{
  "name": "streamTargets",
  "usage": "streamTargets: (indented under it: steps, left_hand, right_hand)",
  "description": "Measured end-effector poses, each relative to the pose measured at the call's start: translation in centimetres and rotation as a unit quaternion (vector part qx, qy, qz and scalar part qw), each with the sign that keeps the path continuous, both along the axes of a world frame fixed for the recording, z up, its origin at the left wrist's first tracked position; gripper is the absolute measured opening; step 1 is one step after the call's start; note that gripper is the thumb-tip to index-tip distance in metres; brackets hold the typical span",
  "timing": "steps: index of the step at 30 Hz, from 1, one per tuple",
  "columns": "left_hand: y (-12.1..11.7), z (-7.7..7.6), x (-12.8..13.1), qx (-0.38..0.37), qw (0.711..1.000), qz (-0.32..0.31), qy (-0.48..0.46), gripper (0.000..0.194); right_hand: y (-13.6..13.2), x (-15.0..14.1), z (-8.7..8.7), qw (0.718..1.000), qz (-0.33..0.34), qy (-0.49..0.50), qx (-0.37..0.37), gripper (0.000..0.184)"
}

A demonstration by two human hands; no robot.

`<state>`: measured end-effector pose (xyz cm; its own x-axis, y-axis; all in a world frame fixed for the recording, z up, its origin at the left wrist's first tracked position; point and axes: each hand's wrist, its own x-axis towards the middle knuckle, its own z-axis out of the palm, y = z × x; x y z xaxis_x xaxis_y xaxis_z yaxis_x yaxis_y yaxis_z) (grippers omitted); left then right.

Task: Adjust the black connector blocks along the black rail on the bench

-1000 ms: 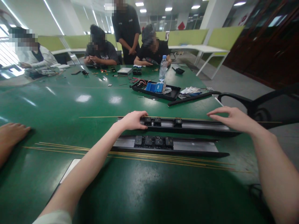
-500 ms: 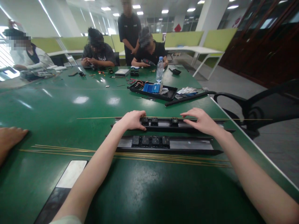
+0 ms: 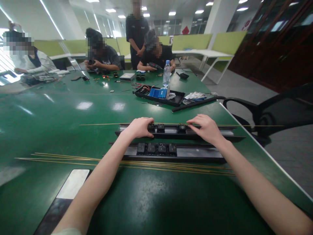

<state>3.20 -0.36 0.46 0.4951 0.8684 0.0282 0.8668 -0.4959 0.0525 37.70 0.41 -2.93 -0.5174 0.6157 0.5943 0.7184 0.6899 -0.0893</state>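
My left hand [image 3: 140, 128] is closed around the far black channel [image 3: 168, 134] beside its leftmost black block, thumb at the front wall and fingers at the back. A thin brass rod [image 3: 105, 124] runs lengthwise along the channel's back side and sticks out past both ends. My right hand [image 3: 204, 129] pinches this rod between thumb and fingertips, just right of a black block [image 3: 182, 128]. Another black block [image 3: 160, 127] sits in the channel between my hands. Nearer to me lies a second black channel [image 3: 200, 152] with several black blocks [image 3: 161, 148] in a row.
Several loose brass rods [image 3: 171, 165] lie in front of the channels, under my left forearm. A phone-like slab [image 3: 73, 184] is at lower left. Beyond are a black tray [image 3: 179, 98], a water bottle [image 3: 166, 74], gloves [image 3: 194, 97] and a black bar [image 3: 195, 105]. People sit across the table.
My right hand has moved left, and its spread fingers have closed on the rod. My left hand stays at the channel. Another person's hand at the left edge has gone from view.
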Motion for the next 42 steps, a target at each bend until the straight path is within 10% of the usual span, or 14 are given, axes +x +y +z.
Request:
streamTargets:
  steps: [42]
  left_hand:
    - [0.32,-0.38,0.0,-0.017,0.999,-0.003,-0.033,0.059]
  right_hand:
    - [-0.53,-0.62,0.18,0.999,-0.005,-0.014,-0.047,0.025]
